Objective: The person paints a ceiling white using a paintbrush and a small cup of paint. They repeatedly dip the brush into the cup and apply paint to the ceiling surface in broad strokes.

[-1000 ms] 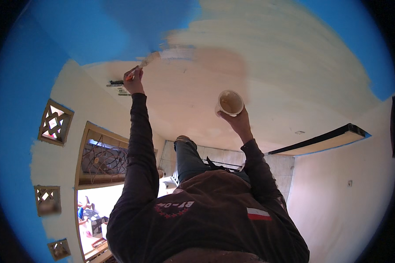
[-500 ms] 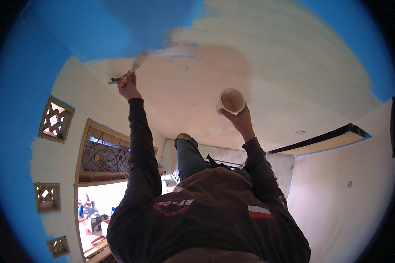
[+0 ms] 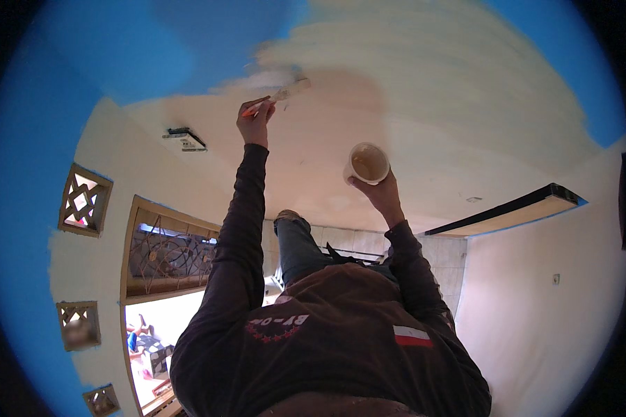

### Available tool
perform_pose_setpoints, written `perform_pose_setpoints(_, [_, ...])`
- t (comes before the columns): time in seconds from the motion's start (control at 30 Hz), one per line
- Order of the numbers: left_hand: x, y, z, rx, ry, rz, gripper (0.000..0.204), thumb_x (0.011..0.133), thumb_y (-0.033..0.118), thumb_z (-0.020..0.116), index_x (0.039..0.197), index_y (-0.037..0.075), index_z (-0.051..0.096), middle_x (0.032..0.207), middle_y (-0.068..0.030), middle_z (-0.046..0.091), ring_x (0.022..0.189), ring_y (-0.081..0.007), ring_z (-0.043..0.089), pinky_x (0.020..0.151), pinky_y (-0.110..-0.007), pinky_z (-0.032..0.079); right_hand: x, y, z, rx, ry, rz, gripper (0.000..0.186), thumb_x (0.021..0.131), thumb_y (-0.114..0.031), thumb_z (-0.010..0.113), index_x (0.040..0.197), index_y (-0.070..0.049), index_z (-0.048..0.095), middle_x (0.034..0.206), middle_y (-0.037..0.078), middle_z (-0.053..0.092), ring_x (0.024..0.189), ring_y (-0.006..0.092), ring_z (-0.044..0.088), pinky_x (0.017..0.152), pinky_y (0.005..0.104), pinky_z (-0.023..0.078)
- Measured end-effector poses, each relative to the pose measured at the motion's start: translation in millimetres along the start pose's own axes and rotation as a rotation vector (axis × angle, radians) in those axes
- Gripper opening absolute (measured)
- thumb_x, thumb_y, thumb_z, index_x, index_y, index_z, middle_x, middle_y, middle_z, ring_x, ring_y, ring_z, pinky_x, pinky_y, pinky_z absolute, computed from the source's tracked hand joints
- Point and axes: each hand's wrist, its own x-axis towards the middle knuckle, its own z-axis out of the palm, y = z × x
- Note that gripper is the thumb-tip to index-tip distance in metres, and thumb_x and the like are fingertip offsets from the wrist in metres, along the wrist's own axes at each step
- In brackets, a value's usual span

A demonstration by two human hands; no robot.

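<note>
Head view showed the ceiling (image 3: pixel 424 90) filling the upper half of the frame, most of its middle and right coated in cream paint, with blue bands left along the upper left and the far right edge (so the covering looked, by my judgement, well advanced but unfinished there). Below hung the person's dark-sleeved arms. At centre right the right hand (image 3: pixel 377 189) was clasped around a small paint cup (image 3: pixel 367 162), its mouth showing cream paint. Upper centre, the left hand (image 3: pixel 255 119) gripped a paintbrush (image 3: pixel 279 96), bristles touching the ceiling just at the blue-cream border.
</note>
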Motion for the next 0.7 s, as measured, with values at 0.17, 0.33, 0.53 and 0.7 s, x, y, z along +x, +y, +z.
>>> perform_pose_setpoints(0.17, [13, 5, -21, 0.027, 0.053, 0.066, 0.013, 0.091, -0.001, 0.07, 0.102, -0.001, 0.062, 0.106, -0.0149, 0.071, 0.087, -0.0188, 0.071, 0.079, -0.031, 0.063, 2, 4, -5, -0.012, 0.021, 0.004, 0.079, 0.072, -0.028, 0.092, 0.135, -0.002, 0.052, 0.13, 0.013, 0.064, 0.118, 0.0233, 0.063, 0.099, 0.0375, 0.052])
perform_pose_setpoints(0.33, [37, 6, -80, 0.036, 0.148, 0.166, 0.015, 0.092, 0.0, 0.069, 0.104, -0.001, 0.061, 0.107, -0.0168, 0.071, 0.09, -0.0218, 0.071, 0.078, -0.033, 0.064, 1, 6, -2, -0.018, 0.012, 0.007, 0.08, 0.071, -0.028, 0.092, 0.135, -0.002, 0.052, 0.13, 0.013, 0.064, 0.119, 0.0241, 0.063, 0.1, 0.0381, 0.051])
perform_pose_setpoints(0.53, [65, 14, -139, 0.111, 0.275, 0.253, 0.014, 0.092, -0.001, 0.069, 0.104, -0.002, 0.063, 0.106, -0.0168, 0.071, 0.089, -0.0228, 0.071, 0.077, -0.033, 0.065, -1, 6, 0, -0.004, -0.001, -0.005, 0.079, 0.071, -0.028, 0.092, 0.134, -0.002, 0.053, 0.13, 0.013, 0.064, 0.119, 0.0238, 0.063, 0.1, 0.0379, 0.051])
perform_pose_setpoints(0.7, [71, 33, -163, 0.078, 0.428, 0.328, 0.014, 0.092, 0.0, 0.07, 0.104, -0.002, 0.064, 0.101, -0.0154, 0.071, 0.085, -0.0204, 0.072, 0.074, -0.031, 0.063, 0, 9, 0, -0.017, 0.008, -0.012, 0.078, 0.071, -0.028, 0.092, 0.133, -0.002, 0.053, 0.128, 0.013, 0.065, 0.117, 0.0229, 0.063, 0.099, 0.0375, 0.052])
